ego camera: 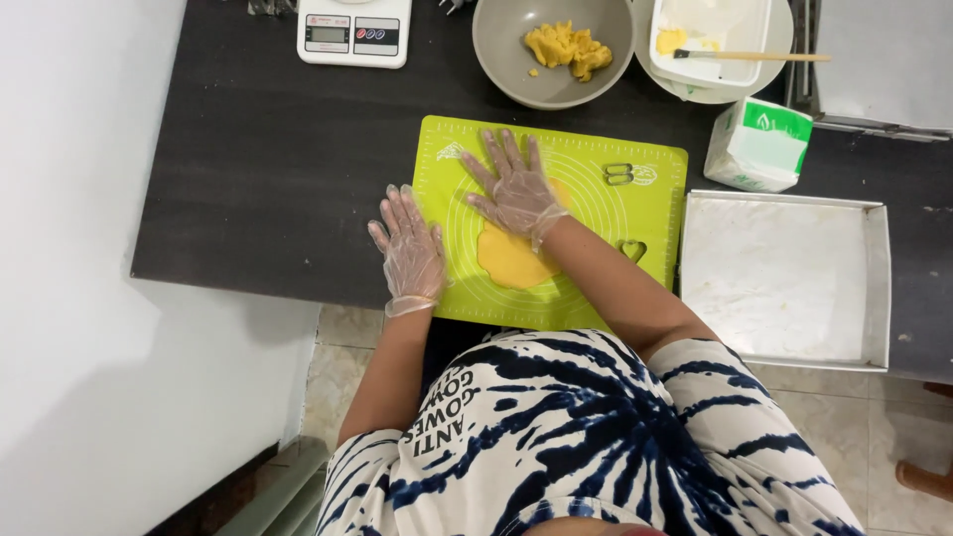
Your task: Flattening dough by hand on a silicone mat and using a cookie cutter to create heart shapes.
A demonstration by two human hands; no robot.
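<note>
We are flattening yellow dough (508, 260) mid-mat (655, 288) under our flat, open right hand (516, 189), left hand (409, 250) splayed empty on the mat's left edge; next, we judge, calls for even pressing.

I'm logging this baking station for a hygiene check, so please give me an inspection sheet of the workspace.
Surface: dark table with a green mat on it.
Job's things: flat yellow dough on the mat; heart cutter and another cutter nearby.
Clutter: scale, grey bowl with dough lumps, white tub with brush, carton, lined baking tray.
Hands: both gloved; right hand flat on the dough, left hand flat at the mat's edge.
Cables: nothing seen.
Surroundings: white wall, tiled floor.
</note>
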